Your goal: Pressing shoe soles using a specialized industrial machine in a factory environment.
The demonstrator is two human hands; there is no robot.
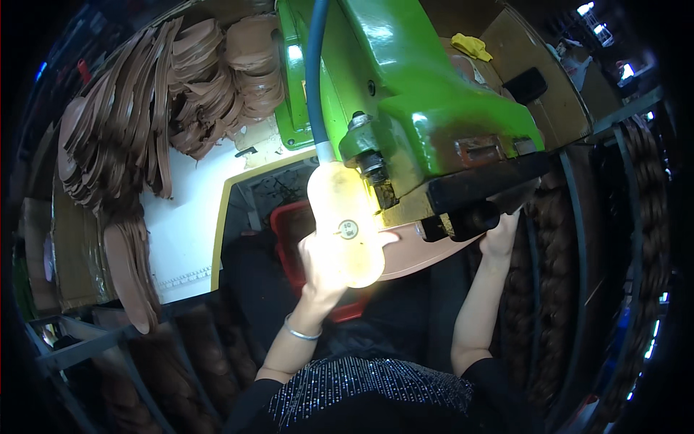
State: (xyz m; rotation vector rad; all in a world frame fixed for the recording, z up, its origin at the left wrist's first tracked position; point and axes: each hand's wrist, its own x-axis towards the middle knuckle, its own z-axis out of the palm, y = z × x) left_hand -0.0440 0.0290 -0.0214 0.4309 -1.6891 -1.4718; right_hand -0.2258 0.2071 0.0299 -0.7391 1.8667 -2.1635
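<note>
A long, flat, pinkish-brown shoe sole (423,251) lies under the black working head of a green machine (455,108). My left hand (316,264) grips the sole's left end, its thumb on top. A glowing oval lamp (347,249) hides most of that hand. The sole's right end is in my right hand (500,235), whose fingers are partly covered by the machine head. Both hands are closed on the sole. Its middle passes beneath a black round part (473,221) of the head.
Big stacks of brown soles (119,116) stand on the white tabletop (181,239) at left, one sole (130,275) hanging over the edge. A red bin (282,239) sits below the table opening. Racks (571,239) of brown pieces flank me. At back right is a cardboard box (549,65) with a yellow cloth (471,47).
</note>
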